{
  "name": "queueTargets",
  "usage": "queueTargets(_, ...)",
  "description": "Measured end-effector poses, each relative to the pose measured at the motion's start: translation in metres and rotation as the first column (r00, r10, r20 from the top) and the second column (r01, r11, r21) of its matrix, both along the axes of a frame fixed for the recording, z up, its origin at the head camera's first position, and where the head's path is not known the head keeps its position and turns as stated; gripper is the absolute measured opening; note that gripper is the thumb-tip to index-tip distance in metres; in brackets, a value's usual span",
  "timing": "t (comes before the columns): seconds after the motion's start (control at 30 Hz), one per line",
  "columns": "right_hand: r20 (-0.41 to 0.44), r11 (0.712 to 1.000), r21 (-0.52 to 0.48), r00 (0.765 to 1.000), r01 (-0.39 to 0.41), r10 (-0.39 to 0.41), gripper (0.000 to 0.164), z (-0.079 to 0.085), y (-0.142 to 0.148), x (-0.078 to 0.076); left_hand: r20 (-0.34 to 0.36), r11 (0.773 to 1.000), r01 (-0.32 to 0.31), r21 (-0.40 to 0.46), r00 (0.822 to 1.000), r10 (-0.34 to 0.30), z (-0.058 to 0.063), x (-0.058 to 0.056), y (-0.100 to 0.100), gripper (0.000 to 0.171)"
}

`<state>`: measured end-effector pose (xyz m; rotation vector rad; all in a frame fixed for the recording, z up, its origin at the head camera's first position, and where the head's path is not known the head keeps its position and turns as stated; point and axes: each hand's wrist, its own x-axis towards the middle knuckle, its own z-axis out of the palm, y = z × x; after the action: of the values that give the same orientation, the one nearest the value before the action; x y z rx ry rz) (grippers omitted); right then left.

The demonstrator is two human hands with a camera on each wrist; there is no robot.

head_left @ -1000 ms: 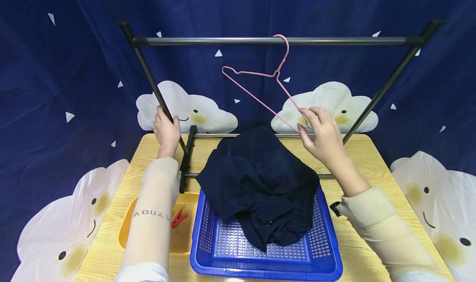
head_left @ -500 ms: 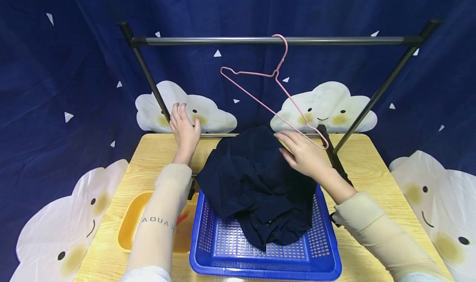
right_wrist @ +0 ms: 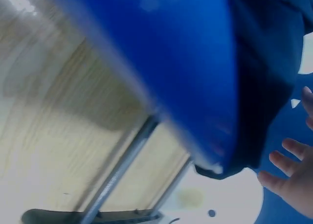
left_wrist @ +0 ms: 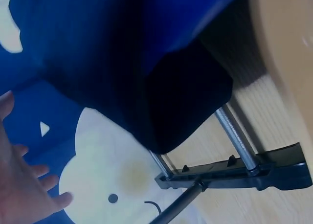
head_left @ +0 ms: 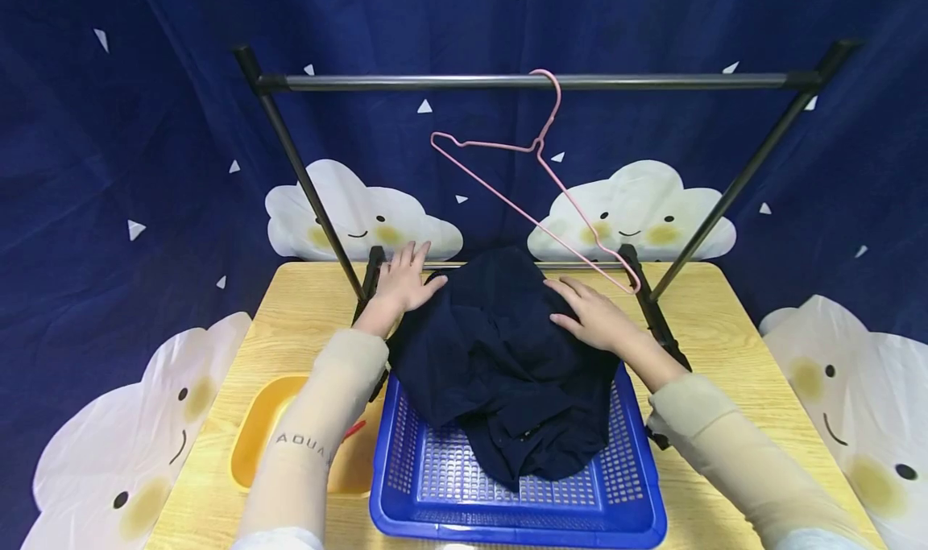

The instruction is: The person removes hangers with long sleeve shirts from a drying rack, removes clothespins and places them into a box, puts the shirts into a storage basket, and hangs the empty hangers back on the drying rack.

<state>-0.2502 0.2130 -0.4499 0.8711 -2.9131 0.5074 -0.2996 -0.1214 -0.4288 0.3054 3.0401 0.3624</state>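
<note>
A crumpled dark navy garment (head_left: 500, 357) lies heaped in a blue plastic basket (head_left: 518, 526); its exact kind is hidden by the folds. My left hand (head_left: 403, 283) is spread at the garment's far left edge, fingers extended. At the right side my right hand (head_left: 590, 316) reaches over the cloth with its fingers loosely extended. Both wrist views show the fingers of the left hand (left_wrist: 24, 185) and right hand (right_wrist: 293, 172) apart from the cloth's near folds. Above, a pink hanger (head_left: 538, 143) hangs by its hook from the rack's top bar (head_left: 435, 82).
The black metal rack's left post (head_left: 308, 184) and right post (head_left: 739, 181) flank the basket, with its feet (head_left: 656, 316) on the wooden table (head_left: 725, 373). An orange tray (head_left: 250, 453) with a red clip (head_left: 354, 428) is partly under the left forearm.
My left hand has left the rack's left post and moved right to the garment. My right hand has let go of the hanger and come down left to the garment.
</note>
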Motion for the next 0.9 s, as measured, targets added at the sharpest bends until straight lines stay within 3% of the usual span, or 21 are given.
queueTargets(0.2,0.157,0.997,-0.054,0.986,0.058,-0.049,0.059,-0.014,0.009,-0.007,0.21,0.998,0.053,-0.041,0.977,-0.043,-0.011,0.009,0.009,0.077)
queueTargets(0.43,0.299,0.995,-0.016,0.95,0.102,-0.093,0.063,-0.02,0.008,-0.005,0.38,0.996,0.055,-0.068,0.925,-0.025,-0.024,0.016,0.016,0.081)
queueTargets(0.6,0.337,0.995,0.012,0.937,0.094,-0.093,0.062,-0.026,0.006,-0.004,0.423,0.997,0.078,-0.029,0.904,-0.059,-0.033,0.021,0.021,0.082)
queueTargets(0.9,0.28,0.997,-0.08,0.959,-0.012,0.034,0.056,-0.033,0.002,-0.006,0.389,0.987,0.157,0.039,0.907,-0.16,-0.04,0.028,0.025,0.071)
